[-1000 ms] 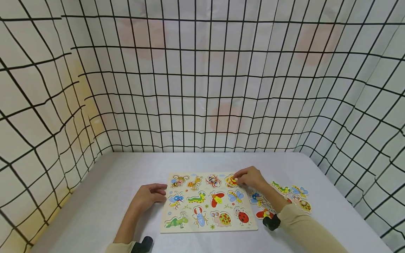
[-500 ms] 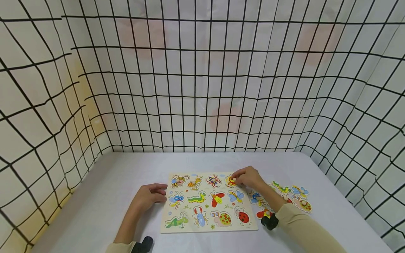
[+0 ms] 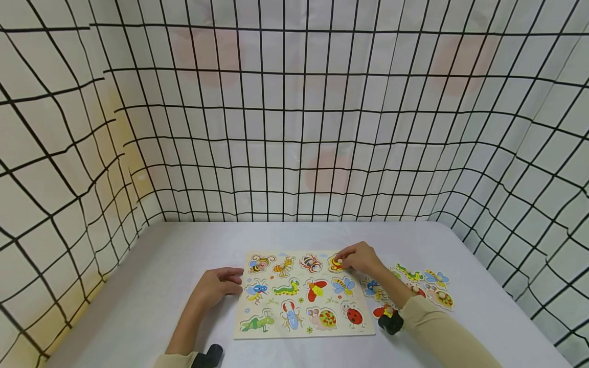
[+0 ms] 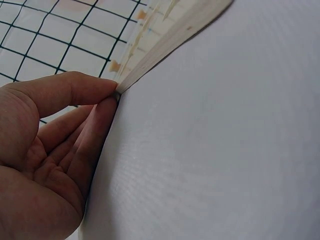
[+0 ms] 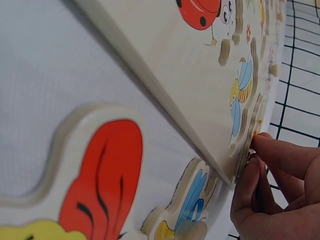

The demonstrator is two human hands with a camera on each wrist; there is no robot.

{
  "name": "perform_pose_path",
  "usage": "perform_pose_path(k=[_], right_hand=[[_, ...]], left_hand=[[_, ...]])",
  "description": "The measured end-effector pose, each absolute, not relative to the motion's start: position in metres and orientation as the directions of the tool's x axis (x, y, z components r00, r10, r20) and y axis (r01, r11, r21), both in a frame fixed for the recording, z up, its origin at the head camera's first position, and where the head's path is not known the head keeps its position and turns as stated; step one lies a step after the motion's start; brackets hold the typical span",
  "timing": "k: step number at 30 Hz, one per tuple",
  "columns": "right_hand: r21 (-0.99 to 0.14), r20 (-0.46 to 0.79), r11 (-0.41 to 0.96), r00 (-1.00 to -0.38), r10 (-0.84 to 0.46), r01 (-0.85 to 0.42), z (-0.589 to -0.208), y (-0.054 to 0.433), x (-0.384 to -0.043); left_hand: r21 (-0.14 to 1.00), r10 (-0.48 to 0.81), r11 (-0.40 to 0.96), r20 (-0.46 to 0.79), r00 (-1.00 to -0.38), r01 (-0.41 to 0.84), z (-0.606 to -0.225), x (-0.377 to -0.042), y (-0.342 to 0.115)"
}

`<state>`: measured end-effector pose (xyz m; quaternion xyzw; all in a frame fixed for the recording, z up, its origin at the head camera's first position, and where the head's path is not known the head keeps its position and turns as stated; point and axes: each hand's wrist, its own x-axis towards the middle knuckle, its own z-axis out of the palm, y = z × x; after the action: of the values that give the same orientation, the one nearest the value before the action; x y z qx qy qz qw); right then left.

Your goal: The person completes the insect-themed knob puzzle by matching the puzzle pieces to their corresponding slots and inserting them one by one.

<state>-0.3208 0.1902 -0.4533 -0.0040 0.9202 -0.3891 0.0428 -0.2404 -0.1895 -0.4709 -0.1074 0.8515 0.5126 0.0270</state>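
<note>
1. The right hand [image 3: 362, 258] narrows to a pinch on a red-and-yellow puzzle piece [image 3: 334, 264] over the board's far right corner; a small pale knob [image 3: 340, 261] shows by the fingertips, likely the handle meant for lifting. Whether the piece is fully seated I cannot tell.
2. The left hand [image 3: 215, 287] touches the left edge with thumb and fingertips, fingers fairly relaxed, probably to steady the board.
3. The puzzle board [image 3: 276, 335] is a flat rectangle of pale wood, its cut recesses following printed insect outlines.
4. Off its right edge, presumably within easy reach, lie thick, smooth-faced cutouts with rounded contours: a red-winged insect [image 5: 110, 170], a blue-winged insect [image 5: 190, 205], a caterpillar [image 3: 411, 275], a dragonfly [image 3: 436, 278] and a snail [image 3: 443, 298].
5. The table [image 3: 165, 266] beneath is smooth and white.
</note>
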Motion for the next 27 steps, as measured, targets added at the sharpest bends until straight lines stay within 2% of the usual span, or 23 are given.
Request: perform_pose_path(k=[27], right_hand=[[-0.726, -0.094, 0.687, -0.994, -0.049, 0.034, -0.4492, 0.1838, -0.3213]], left_hand=[[0.881, -0.135, 0.438, -0.133, -0.982, -0.180, -0.4696, -0.2388, -0.1894]])
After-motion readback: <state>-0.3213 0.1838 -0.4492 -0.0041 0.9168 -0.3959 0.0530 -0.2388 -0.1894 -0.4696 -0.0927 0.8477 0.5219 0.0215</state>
